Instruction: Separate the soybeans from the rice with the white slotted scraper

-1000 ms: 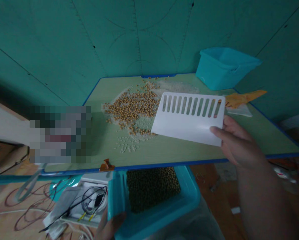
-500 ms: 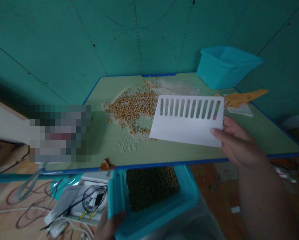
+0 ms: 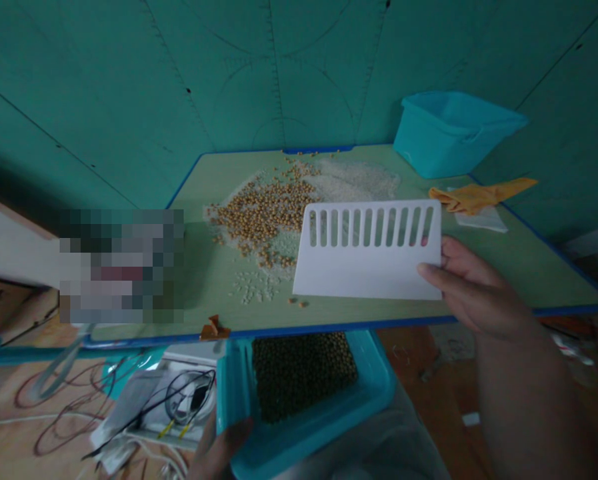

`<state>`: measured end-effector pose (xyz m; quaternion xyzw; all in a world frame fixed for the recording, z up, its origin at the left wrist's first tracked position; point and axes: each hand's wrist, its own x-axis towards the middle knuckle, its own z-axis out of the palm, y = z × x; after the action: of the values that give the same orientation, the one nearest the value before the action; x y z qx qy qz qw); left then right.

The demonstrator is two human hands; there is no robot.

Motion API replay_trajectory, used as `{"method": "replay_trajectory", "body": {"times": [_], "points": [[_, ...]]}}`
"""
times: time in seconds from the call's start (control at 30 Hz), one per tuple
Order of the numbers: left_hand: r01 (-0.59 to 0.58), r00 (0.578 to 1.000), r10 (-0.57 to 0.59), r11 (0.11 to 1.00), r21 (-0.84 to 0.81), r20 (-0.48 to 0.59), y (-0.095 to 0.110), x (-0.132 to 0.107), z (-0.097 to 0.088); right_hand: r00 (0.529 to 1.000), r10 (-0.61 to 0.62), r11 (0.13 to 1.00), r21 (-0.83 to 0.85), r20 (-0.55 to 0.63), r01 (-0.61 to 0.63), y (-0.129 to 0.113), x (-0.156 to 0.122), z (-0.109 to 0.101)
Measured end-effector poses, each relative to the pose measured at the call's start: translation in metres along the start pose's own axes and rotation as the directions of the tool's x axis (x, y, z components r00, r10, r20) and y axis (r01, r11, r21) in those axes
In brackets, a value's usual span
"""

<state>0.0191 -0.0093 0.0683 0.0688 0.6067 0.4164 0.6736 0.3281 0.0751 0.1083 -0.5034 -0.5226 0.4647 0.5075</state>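
Note:
My right hand [image 3: 471, 283] grips the right end of a white slotted plastic panel [image 3: 363, 270], thumb in front and fingers behind. The panel is held over the table, its slots along the top. Left of it lie many round tan beans [image 3: 263, 213], with pale grains [image 3: 361, 177] behind and a small scatter of white grains [image 3: 253, 287] nearer me. Two loose beans [image 3: 296, 303] sit just below the panel's lower edge. My left hand [image 3: 223, 443] is closed on the left rim of a turquoise bin [image 3: 379, 400], which holds a bed of beans [image 3: 303, 377] below the table's front edge.
A second turquoise bin [image 3: 453, 137] stands at the table's back right, beside an orange cloth [image 3: 479, 195] on a white sheet. A small brown piece [image 3: 213, 328] is at the front edge of the table [image 3: 193, 267]. Cables and a white box [image 3: 193, 393] lie below left.
My right hand has moved the slotted panel slightly left and toward me, uncovering more pale grains behind it. Two beans now show by its lower edge. My left hand keeps its place on the bin.

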Motion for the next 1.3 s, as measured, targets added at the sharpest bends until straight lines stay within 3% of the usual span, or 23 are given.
{"method": "replay_trajectory", "body": {"times": [0.17, 0.37, 0.53, 0.7, 0.83, 0.97, 1.3], "points": [[-0.011, 1.000, 0.011, 1.000, 0.010, 0.003, 0.001, -0.002, 0.001, 1.000, -0.008, 0.994, -0.107, 0.013, 0.010, 0.004, -0.003, -0.003], [-0.018, 0.999, 0.018, 1.000, 0.017, -0.029, 0.001, -0.001, 0.002, 0.997, -0.006, 0.993, -0.117, 0.073, 0.014, 0.005, -0.004, -0.002], [-0.001, 1.000, 0.001, 1.000, 0.022, -0.021, 0.004, -0.004, 0.007, 0.979, 0.060, 0.992, -0.118, 0.193, -0.037, -0.002, -0.006, 0.001], [-0.066, 0.998, 0.066, 0.998, -0.005, 0.012, 0.005, -0.010, 0.011, 0.961, 0.088, 0.990, -0.131, 0.261, -0.055, -0.006, -0.008, 0.003], [-0.107, 0.993, 0.108, 0.994, 0.027, -0.044, 0.000, -0.001, 0.003, 0.961, 0.090, 0.988, -0.142, 0.260, -0.054, -0.007, -0.010, 0.003], [-0.070, 0.995, 0.072, 0.997, 0.033, -0.071, -0.004, 0.010, -0.004, 0.965, 0.084, 0.989, -0.140, 0.248, -0.050, -0.006, -0.010, 0.003], [-0.073, 0.997, 0.073, 0.997, -0.012, 0.018, 0.001, -0.002, 0.006, 0.975, 0.132, 0.989, -0.088, 0.178, -0.118, -0.003, -0.006, 0.002]]}}
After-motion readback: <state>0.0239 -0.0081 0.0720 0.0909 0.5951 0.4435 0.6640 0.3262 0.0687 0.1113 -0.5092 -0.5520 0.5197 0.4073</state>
